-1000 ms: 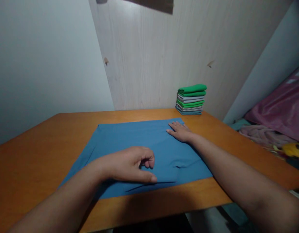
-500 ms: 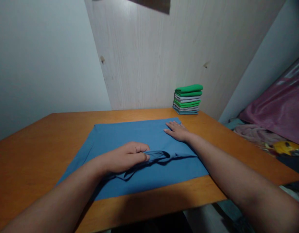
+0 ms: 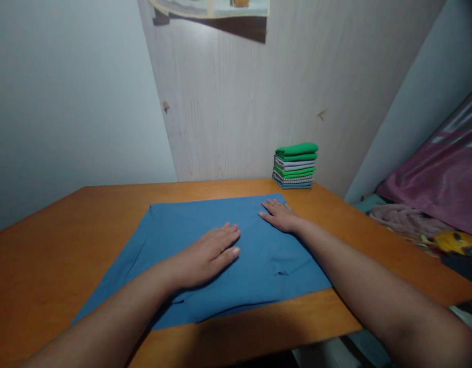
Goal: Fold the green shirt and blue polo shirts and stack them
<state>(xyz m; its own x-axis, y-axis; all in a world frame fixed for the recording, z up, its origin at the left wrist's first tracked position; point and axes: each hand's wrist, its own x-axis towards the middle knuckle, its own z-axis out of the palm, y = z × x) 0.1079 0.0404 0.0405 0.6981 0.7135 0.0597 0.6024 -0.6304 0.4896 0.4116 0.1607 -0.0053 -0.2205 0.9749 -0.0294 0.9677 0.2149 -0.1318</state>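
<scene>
A blue cloth (image 3: 205, 217) lies spread over the table in front of me, with a few creases and a loose fold along its near edge. My left hand (image 3: 210, 255) rests on the middle of it, palm down, fingers stretched out. Near the far right corner, my right hand (image 3: 279, 215) lies flat on the same cloth with its fingers spread. Neither hand grips anything. My forearms cover parts of the left and right sides of the cloth.
The orange-brown wooden table (image 3: 47, 240) bears a stack of folded cloths (image 3: 295, 166), green, grey, checked and blue, at its back right. Behind stands a pale wood-grain panel (image 3: 220, 117). Beyond the right edge are pink fabric (image 3: 439, 168) and a yellow item (image 3: 454, 242).
My left hand has let go of the bunched cloth fold and now lies flat. That fold has come down towards the near edge. My right hand has stayed in place; the view tilted up slightly.
</scene>
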